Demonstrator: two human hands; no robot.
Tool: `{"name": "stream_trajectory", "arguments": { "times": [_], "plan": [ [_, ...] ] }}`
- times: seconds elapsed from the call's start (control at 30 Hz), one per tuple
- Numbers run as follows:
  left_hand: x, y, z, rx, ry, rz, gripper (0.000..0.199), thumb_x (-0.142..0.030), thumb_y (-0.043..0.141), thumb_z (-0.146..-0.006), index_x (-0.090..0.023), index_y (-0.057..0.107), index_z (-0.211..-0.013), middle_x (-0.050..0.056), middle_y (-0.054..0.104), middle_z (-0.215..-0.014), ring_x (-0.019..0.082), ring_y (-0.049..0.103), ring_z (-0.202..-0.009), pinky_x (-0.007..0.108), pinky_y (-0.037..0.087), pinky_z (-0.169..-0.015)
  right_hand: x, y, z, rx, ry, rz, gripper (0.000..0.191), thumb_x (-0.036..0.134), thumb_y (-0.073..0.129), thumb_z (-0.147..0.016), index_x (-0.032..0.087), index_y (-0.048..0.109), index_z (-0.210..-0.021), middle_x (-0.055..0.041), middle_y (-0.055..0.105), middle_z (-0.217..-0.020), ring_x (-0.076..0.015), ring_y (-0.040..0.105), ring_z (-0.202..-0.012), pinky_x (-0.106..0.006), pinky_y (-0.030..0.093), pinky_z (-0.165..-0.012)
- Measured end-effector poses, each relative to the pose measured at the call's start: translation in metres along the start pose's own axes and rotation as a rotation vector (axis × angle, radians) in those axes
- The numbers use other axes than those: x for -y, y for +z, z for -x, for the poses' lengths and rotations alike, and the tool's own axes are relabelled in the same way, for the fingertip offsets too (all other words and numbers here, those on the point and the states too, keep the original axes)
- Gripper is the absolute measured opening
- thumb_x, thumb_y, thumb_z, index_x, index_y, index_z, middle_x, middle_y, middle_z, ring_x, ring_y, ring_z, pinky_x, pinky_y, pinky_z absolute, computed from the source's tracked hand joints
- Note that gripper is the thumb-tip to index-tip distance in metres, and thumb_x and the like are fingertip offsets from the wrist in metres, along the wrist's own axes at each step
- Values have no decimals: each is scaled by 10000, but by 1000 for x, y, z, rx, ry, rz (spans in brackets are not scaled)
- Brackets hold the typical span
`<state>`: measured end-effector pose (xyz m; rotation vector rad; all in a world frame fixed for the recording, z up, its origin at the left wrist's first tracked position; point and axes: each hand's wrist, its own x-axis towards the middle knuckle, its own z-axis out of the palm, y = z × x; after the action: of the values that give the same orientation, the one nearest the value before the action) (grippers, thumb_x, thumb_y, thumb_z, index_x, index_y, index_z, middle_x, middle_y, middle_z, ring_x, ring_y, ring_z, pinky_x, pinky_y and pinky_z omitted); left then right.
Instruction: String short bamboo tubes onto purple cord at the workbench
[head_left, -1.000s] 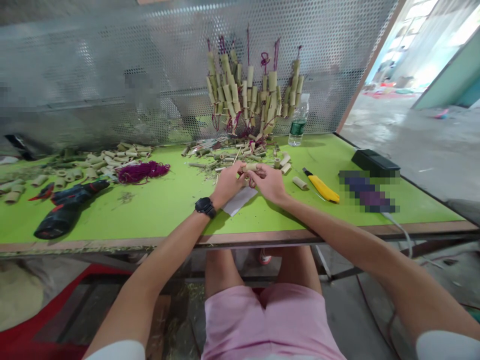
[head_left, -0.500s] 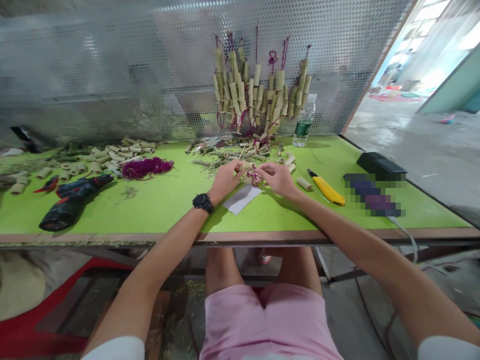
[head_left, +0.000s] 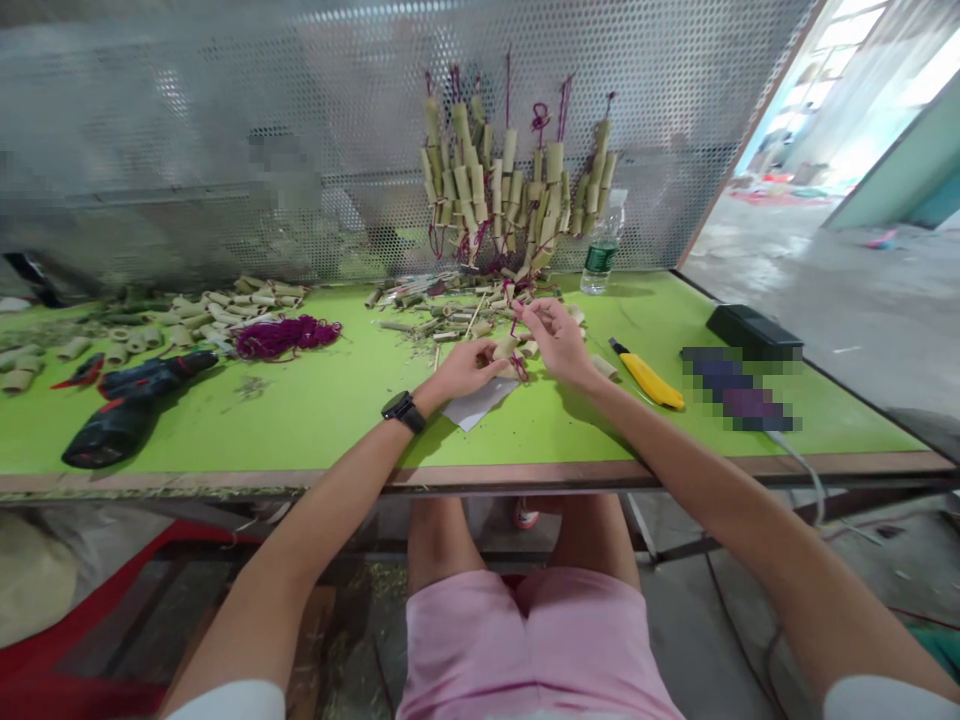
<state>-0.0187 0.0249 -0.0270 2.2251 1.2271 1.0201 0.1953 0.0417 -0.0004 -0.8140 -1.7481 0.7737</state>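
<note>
My left hand [head_left: 474, 367] is closed around a short bamboo piece [head_left: 507, 347] just above the green table. A purple cord [head_left: 519, 368] hangs in a loop at that piece. Up and to the right, my right hand [head_left: 553, 335] pinches the cord's upper part and holds it taut above the bamboo. Under my left hand lies a white paper [head_left: 474, 404]. Close to my right wrist rests another cut bamboo tube [head_left: 603, 367], partly hidden by the hand.
A yellow utility knife [head_left: 651, 380] and a black box [head_left: 754, 335] lie to the right. A water bottle [head_left: 600, 250] stands behind, beside strung bamboo pieces [head_left: 469, 180] on the mesh panel. Leftward are a power drill [head_left: 139, 400], purple cord bundle [head_left: 281, 338] and bamboo tubes [head_left: 202, 315].
My right hand has risen away from the left, drawing the purple cord upward. My left hand has lowered slightly with the bamboo piece. The view has shifted a little.
</note>
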Motion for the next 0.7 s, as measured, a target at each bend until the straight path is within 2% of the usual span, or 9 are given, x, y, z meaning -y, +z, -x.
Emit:
{"name": "stream_trajectory", "arguments": {
  "times": [0.1,0.17,0.27,0.33,0.43,0.53,0.6,0.7],
  "plan": [
    [-1,2,0,60,-64,101,397,-586,660,-963,-196,723,-1004,71,768,-856,223,679,-722,338,503,-659,-4,-1,0,73,-78,48,146,354,528,-1147,259,633,-1113,-126,754,-1363,-253,664,-1425,-399,636,-1051],
    [0,-1,-1,40,-136,30,390,-582,674,-949,-195,722,-957,74,773,-838,228,675,-699,335,463,-627,-7,-2,1,140,-90,80,151,319,522,-1145,244,646,-1188,-141,740,-1428,-250,699,-1356,-416,622,-1059],
    [2,-7,0,-28,-212,-189,357,-546,709,-918,-212,680,-797,58,730,-736,220,621,-647,332,390,-600,-14,-3,3,249,-62,172,238,315,523,-1138,215,666,-1301,-134,803,-1279,-234,772,-1052,-408,642,-911],
    [3,-10,1,-38,-224,-283,376,-540,731,-895,-226,642,-709,45,684,-670,210,575,-612,331,353,-584,-20,-3,3,283,-78,266,226,297,570,-1104,199,721,-1241,-115,827,-1138,-235,756,-922,-409,630,-852],
    [1,-12,2,8,-197,-322,486,-574,736,-890,-239,558,-586,39,603,-587,201,512,-568,343,344,-580,-29,-3,0,264,-109,415,157,253,649,-1036,186,784,-1081,-121,823,-1066,-264,738,-943,-436,611,-873],
    [-1,-19,0,34,-202,-329,630,-611,673,-947,-241,427,-500,42,468,-499,204,463,-538,373,392,-620,-37,-3,-3,241,-38,499,167,271,666,-1026,173,800,-1007,-149,810,-1035,-284,723,-934,-486,609,-883],
    [3,-33,-1,-62,-257,-358,609,-562,660,-960,-238,412,-509,50,455,-497,219,484,-553,397,440,-676,-39,-4,-4,224,1,533,192,318,691,-1020,170,811,-1037,-176,796,-1087,-321,717,-1011,-545,610,-921],
    [17,-63,0,-287,-404,-505,380,-418,685,-910,-229,539,-616,104,590,-601,292,607,-671,430,491,-751,-38,-5,-2,233,27,591,304,377,703,-1011,201,818,-1230,-208,746,-1303,-411,651,-1265,-683,560,-1049]
  ]
}}
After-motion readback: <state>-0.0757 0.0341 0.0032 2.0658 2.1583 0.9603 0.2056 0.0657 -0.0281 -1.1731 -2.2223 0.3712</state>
